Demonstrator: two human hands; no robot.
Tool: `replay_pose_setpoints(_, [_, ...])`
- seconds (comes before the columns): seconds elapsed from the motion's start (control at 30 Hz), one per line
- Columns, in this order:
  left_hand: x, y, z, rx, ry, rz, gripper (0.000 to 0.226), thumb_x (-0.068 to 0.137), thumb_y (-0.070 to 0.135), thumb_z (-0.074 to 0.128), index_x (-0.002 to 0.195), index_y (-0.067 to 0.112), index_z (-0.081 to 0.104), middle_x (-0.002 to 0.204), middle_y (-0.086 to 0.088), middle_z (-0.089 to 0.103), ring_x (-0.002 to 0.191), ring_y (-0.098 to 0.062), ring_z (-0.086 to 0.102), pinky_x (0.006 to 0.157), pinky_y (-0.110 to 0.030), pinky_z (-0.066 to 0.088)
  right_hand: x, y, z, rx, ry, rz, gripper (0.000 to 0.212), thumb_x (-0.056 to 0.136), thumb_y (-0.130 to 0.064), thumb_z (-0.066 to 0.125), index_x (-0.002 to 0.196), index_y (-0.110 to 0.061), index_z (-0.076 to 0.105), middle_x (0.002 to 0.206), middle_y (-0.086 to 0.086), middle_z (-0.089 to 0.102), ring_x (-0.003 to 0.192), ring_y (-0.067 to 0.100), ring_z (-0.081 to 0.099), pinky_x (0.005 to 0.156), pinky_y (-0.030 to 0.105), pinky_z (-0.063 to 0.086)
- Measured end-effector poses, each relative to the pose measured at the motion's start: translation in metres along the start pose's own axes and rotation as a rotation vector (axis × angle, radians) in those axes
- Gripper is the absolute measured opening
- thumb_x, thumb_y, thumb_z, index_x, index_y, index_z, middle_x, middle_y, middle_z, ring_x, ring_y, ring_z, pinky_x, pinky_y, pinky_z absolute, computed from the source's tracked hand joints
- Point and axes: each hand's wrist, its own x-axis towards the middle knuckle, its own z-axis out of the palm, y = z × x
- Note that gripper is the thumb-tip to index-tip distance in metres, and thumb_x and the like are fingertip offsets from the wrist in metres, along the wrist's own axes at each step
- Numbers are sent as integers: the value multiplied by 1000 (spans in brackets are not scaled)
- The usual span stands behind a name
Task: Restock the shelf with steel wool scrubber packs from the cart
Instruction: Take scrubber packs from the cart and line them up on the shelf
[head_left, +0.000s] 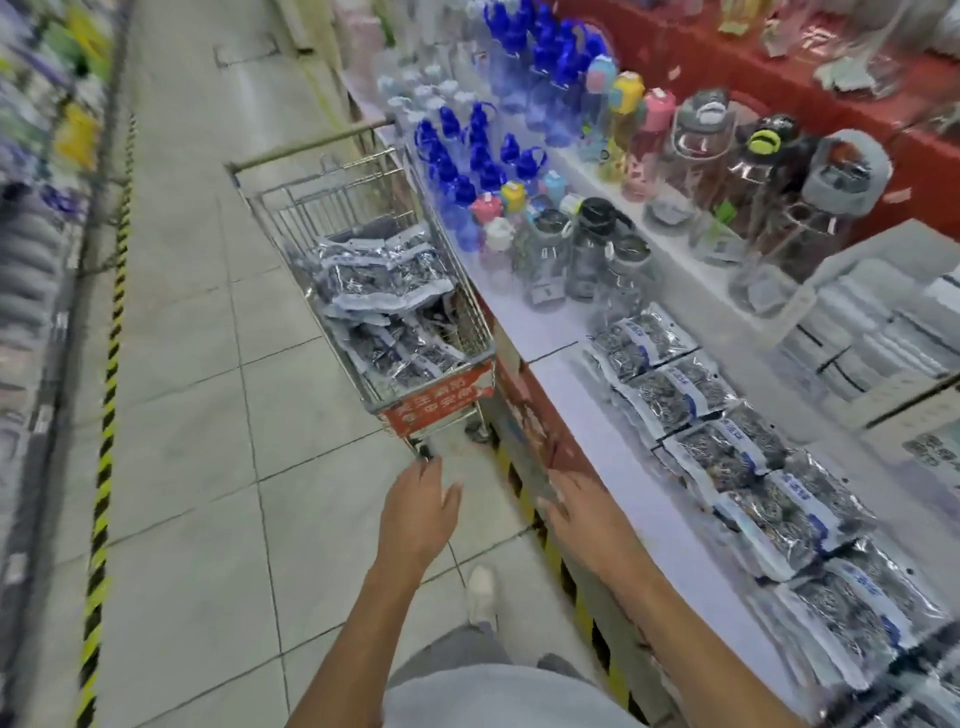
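left hand (421, 512): fingers spread, holding nothing, over floor short of cart | right hand (584, 512): fingers loosely spread, empty, at shelf's front edge | packs (748, 457): row along shelf (597, 415) front | more packs (384, 306) heaped in cart (441, 400), beside shelf | bottles (571, 208) behind

Blue-capped bottles (467, 156) stand in rows at the far end of the white display counter (540, 317), with larger dark-lidded bottles (602, 249) nearer. Grey stacked boxes (872, 332) fill the right edge. Yellow-black hazard tape (106, 395) runs along the tiled floor (208, 364).
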Motion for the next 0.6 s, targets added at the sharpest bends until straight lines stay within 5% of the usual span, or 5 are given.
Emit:
replay_pose_setpoints(0.43, [90, -139, -50, -204, -27, -278, 55, 105, 48, 46, 151, 16, 47, 147, -10, 53, 133, -29, 50, 105, -41, 45, 159, -127, 21, 9, -95, -40, 52, 106, -43, 51, 151, -18, 49, 151, 3, 54, 138, 20, 49, 109, 33, 40])
replay_pose_setpoints(0.6, [147, -169, -70, -245, -39, -297, 54, 106, 45, 48, 150, 15, 47, 147, -11, 52, 135, -29, 49, 105, -38, 43, 236, -166, 12, 106, -43, -15, 34, 104, -40, 56, 133, -22, 63, 125, -3, 68, 113, 16, 64, 84, 28, 48])
